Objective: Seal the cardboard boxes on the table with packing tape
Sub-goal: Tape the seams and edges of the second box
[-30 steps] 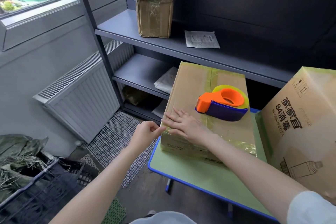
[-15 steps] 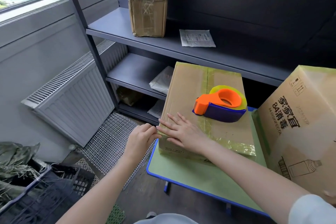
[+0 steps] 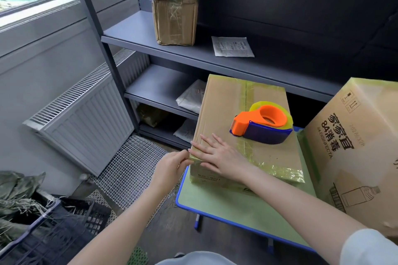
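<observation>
Right hand (image 3: pixel 217 157) is pressing flat-fingered on box (image 3: pixel 224 103); left hand (image 3: pixel 170 168), at its 9 o'clock, is pinching tape (image 3: pixel 269 168) at corner

At frame centre I am looking at a brown cardboard box (image 3: pixel 224 109) striped with yellowish tape (image 3: pixel 246 94), and an orange-and-blue tape dispenser (image 3: pixel 261 127). The tabletop (image 3: pixel 226 206) is showing pale green, edged blue. Black lettering (image 3: pixel 336 135) is running down the right-hand box (image 3: pixel 370 157).
</observation>
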A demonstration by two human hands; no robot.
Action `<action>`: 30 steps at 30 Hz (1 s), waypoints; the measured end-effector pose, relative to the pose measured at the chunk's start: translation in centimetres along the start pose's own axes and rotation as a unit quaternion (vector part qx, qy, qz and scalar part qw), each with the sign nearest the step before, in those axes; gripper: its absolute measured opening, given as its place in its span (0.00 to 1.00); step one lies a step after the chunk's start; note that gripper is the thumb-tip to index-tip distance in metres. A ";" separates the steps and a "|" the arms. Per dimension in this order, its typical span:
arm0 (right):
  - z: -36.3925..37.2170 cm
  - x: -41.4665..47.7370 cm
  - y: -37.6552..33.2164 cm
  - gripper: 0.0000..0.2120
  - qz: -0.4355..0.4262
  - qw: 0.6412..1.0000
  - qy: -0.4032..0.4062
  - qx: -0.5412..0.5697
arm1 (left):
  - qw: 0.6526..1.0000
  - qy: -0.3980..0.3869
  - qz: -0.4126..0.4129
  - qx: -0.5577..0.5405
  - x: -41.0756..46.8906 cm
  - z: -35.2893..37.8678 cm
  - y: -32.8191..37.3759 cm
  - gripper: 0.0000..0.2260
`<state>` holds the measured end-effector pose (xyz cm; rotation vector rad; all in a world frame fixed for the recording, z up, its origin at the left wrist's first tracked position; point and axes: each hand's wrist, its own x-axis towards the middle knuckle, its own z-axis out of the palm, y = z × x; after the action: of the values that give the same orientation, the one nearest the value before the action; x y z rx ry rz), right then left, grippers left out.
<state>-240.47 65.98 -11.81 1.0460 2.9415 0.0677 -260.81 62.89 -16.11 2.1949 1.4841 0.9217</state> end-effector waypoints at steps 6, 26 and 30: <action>-0.9 -0.4 0.5 0.35 0.044 0.995 -0.055 0.064 | 0.993 0.048 0.027 0.108 -0.5 0.1 1.5 0.15; -1.2 -10.2 2.8 0.35 0.150 0.985 -0.083 -0.020 | 0.915 0.088 0.321 0.229 3.5 6.6 7.0 0.21; -2.0 -10.8 3.1 0.37 0.143 0.986 -0.082 0.028 | 0.920 0.066 0.299 0.244 3.4 6.4 8.0 0.23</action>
<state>-230.19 61.45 -9.68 1.4030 2.6426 -0.0924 -250.09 63.27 -14.99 3.1183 1.1974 0.9554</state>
